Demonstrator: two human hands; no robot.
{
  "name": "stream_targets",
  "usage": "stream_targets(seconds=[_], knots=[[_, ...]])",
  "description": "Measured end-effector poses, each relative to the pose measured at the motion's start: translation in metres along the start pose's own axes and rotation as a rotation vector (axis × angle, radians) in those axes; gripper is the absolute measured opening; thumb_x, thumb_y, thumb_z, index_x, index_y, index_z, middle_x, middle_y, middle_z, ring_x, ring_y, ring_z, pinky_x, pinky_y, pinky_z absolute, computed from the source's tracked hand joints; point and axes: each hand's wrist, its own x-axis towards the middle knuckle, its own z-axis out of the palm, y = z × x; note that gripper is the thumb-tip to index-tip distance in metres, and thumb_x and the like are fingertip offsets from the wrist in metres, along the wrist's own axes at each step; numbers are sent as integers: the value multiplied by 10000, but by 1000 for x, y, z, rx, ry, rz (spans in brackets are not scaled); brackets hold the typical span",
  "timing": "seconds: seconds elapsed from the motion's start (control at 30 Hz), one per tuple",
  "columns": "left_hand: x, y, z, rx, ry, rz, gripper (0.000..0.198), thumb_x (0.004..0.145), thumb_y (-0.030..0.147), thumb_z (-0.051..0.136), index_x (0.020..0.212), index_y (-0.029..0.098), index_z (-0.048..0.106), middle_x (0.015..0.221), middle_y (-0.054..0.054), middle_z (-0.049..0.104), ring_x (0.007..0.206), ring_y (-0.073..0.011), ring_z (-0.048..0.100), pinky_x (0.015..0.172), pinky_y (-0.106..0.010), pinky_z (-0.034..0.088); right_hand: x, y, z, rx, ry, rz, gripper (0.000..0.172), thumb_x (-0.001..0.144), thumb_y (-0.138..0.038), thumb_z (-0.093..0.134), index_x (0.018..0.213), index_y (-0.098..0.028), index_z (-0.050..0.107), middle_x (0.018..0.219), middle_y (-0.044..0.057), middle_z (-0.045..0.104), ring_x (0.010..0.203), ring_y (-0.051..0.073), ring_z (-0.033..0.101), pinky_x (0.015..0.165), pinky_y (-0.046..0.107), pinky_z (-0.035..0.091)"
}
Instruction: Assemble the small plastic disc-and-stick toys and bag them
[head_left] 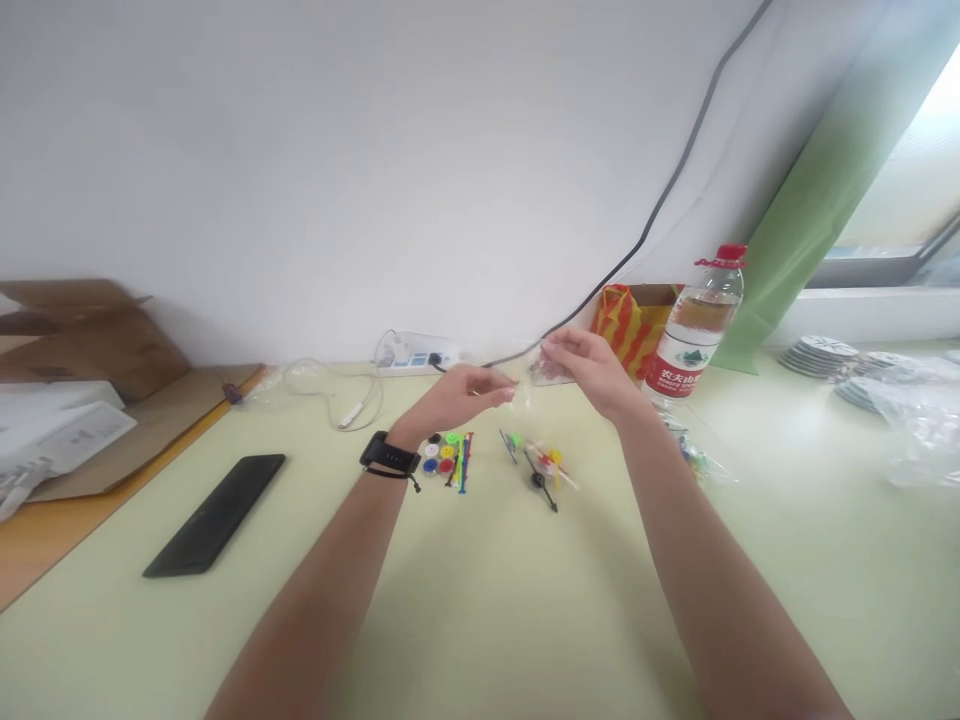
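Both hands are raised over the back of the pale green table (480,600). My left hand (463,398), with a black band on its wrist, has its fingers drawn together; what they hold is too small to make out. My right hand (587,368) pinches a clear plastic bag (551,372) near the wall. Below my left hand lie round coloured discs (439,455) and a row of thin coloured sticks (462,463). Between my forearms are loose pieces: a black spinner-like part (538,480), a yellow and red one (553,458) and a green one (514,440).
A dark flat case (217,515) and cardboard box (97,350) are at the left. A power strip (416,355) with cables lies by the wall. A water bottle (694,335), striped bag (630,325), small-parts bag (694,460) and stacked discs (817,355) stand right.
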Motion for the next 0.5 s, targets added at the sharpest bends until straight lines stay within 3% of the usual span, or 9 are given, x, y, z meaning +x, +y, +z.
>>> stream_targets(seconds=[0.1, 0.17, 0.27, 0.4, 0.5], knots=[[5, -14, 1, -50, 7, -22, 383, 858, 521, 702, 983, 167, 781, 932, -102, 784, 861, -218, 708, 830, -343, 562, 2, 7, -3, -13, 103, -3, 385, 813, -519, 734, 1051, -245, 606, 884, 17, 679, 794, 160, 649, 765, 296, 560], [9, -20, 2, -79, 91, -28, 394, 855, 531, 702, 913, 147, 768, 848, -107, 774, 784, -205, 692, 768, -329, 563, 3, 12, -5, -24, 120, -1, 394, 789, -471, 753, 1080, -263, 590, 894, 2, 664, 791, 156, 646, 760, 297, 566], [11, -27, 2, -70, 154, -27, 413, 861, 554, 687, 896, 148, 756, 837, -108, 771, 760, -195, 677, 731, -309, 553, 5, 17, -7, -37, 128, -1, 293, 757, -413, 755, 954, -232, 636, 906, 21, 661, 802, 163, 643, 760, 303, 569], [10, -40, -8, 65, 127, -64, 507, 950, 600, 500, 931, 161, 754, 913, -102, 775, 757, -188, 670, 708, -300, 536, 11, 25, -13, -11, 276, 70, 242, 737, -383, 709, 895, -200, 694, 901, 59, 699, 792, 180, 656, 746, 317, 567], [6, -53, -18, 240, 76, -112, 415, 910, 543, 557, 916, 181, 762, 899, -81, 777, 788, -207, 677, 690, -294, 522, 13, 34, -22, 9, 300, 136, 244, 740, -368, 668, 893, -183, 710, 910, 85, 722, 786, 193, 667, 699, 308, 561]])
